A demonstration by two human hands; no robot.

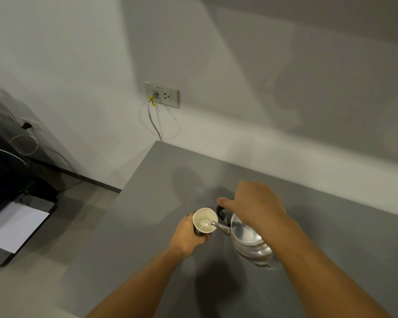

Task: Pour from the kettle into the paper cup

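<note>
A paper cup (203,220), white inside and dark outside, stands on the grey table (147,203). My left hand (187,236) is wrapped around its side. A shiny metal kettle (248,242) is tilted to the left above the table, and my right hand (253,204) grips its black handle (220,213). The kettle's spout (220,226) reaches over the cup's rim, and clear liquid shows inside the cup at the spout's tip. My right forearm hides part of the kettle's body.
The table's left edge runs diagonally from the wall corner toward me. A wall socket (162,94) with a plugged-in white cable is on the wall behind the table. A printer with white paper (14,226) sits on the floor at left.
</note>
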